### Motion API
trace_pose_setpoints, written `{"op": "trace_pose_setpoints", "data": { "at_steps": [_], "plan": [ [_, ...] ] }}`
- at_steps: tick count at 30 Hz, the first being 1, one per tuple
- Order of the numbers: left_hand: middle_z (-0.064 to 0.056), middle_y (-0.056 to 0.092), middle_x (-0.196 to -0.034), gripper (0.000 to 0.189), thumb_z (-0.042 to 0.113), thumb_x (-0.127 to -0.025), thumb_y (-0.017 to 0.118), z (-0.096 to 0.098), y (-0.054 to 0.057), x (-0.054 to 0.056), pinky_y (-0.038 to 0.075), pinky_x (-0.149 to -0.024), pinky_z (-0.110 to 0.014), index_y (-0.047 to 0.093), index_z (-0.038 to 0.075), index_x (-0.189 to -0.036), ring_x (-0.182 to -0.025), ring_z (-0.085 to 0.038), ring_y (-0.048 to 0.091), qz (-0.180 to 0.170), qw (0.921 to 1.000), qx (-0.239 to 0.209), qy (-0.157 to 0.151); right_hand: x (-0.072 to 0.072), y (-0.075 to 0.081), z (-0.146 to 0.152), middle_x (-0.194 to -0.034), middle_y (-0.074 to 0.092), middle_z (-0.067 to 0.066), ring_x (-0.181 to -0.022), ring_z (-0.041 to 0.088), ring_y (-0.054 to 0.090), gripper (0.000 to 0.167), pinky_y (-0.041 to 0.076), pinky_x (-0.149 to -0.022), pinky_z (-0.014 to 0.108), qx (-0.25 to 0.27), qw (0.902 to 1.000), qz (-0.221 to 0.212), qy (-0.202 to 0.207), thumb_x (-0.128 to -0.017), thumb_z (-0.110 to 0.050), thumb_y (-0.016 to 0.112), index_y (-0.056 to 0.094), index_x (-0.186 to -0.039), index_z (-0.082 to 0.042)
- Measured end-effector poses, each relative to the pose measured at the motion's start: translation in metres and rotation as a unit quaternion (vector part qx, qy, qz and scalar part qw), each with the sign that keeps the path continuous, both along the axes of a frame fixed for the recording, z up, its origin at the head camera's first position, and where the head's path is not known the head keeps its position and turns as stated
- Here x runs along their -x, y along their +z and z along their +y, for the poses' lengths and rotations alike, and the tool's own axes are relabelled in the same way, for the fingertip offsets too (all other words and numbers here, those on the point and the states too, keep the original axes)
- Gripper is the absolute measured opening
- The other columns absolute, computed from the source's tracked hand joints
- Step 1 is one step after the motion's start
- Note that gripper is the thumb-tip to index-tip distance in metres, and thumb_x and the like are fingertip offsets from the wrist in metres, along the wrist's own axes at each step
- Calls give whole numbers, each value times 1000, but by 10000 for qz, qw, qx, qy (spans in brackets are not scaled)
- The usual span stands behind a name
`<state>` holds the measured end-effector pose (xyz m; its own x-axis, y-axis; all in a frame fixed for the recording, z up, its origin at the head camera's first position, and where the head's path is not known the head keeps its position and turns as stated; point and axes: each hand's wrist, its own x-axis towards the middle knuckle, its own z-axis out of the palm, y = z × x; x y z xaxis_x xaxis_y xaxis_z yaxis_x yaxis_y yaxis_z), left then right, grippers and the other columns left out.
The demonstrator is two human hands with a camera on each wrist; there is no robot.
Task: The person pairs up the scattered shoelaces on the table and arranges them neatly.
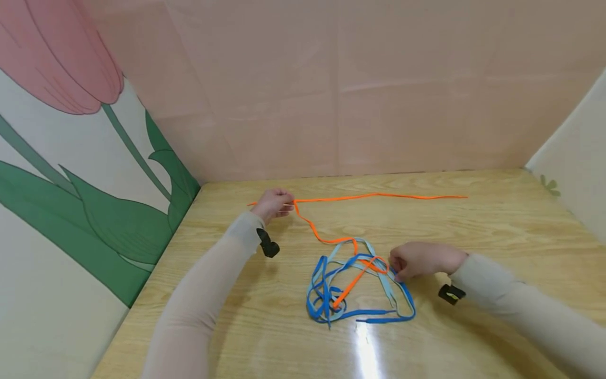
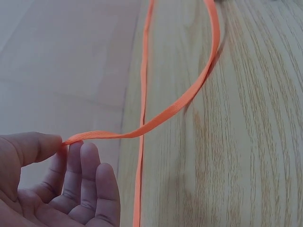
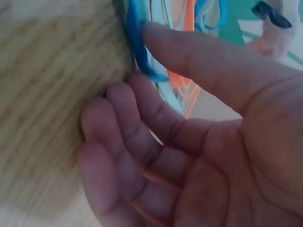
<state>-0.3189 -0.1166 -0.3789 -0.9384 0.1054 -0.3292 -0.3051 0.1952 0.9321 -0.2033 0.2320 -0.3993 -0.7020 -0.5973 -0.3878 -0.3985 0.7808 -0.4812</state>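
Note:
In the head view my left hand is at the back left of the table. It pinches an orange shoelace between thumb and fingertips. That lace slopes down into a tangle of dark blue shoelaces, light blue shoelaces and orange lace in the middle. My right hand is low at the tangle's right side, fingers curled. In the right wrist view a blue shoelace runs between its thumb and index finger; the thumb tip touches it.
Another orange shoelace lies stretched nearly straight along the back of the wooden table, passing behind my left hand. A pink backdrop rises at the rear edge. A tulip-printed panel borders the left, a pale panel the right.

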Motion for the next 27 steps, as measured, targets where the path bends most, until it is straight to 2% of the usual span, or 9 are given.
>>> {"op": "trace_pose_setpoints", "data": {
  "at_steps": [5,12,16,19,21,27],
  "plan": [
    [-14,60,-114,14,14,-99,55,-1,2,-2,44,-103,-46,58,4,-109,-91,-20,62,13,10000,-28,19,-7,1,-8,-70,49,-7,-63,8,44,23,36,-56,22,-77,9995,198,-222,-86,-28,72,55,-80,-15],
    [-14,59,-119,19,15,-100,53,-2,3,-4,44,-104,-46,57,4,-114,-108,-28,61,17,10000,56,-53,-15,-3,-24,-67,46,-4,-60,11,43,35,33,-54,24,-434,9962,448,-601,-85,-42,72,53,-80,-13],
    [-17,59,-122,19,15,-100,53,-2,3,-4,44,-104,-46,58,3,-114,-112,-31,60,30,10000,57,-28,-16,-6,-29,-70,50,-2,-61,11,45,27,36,-54,24,-562,9947,739,-447,-85,-29,73,53,-81,-12],
    [-18,59,-122,18,14,-100,54,-2,3,-4,44,-104,-47,58,3,-113,-116,-34,58,13,10000,26,-6,-15,-7,-29,-69,50,-2,-60,11,46,19,37,-53,23,-488,9949,805,-354,-86,-17,69,52,-78,-11],
    [-16,60,-118,18,14,-100,54,-2,3,-4,44,-104,-47,59,3,-113,-119,-36,56,5,10000,31,-1,-14,-7,-27,-69,50,-2,-59,10,46,17,37,-52,22,-420,9956,778,-317,-87,-13,67,52,-78,-11],
    [-9,60,-106,17,15,-100,53,-4,2,-3,44,-104,-47,60,4,-111,-122,-38,54,-4,10000,32,17,-14,-2,-23,-70,51,-1,-57,10,47,15,40,-52,24,-176,9973,211,-680,-92,-18,64,55,-82,-12]
  ]
}}
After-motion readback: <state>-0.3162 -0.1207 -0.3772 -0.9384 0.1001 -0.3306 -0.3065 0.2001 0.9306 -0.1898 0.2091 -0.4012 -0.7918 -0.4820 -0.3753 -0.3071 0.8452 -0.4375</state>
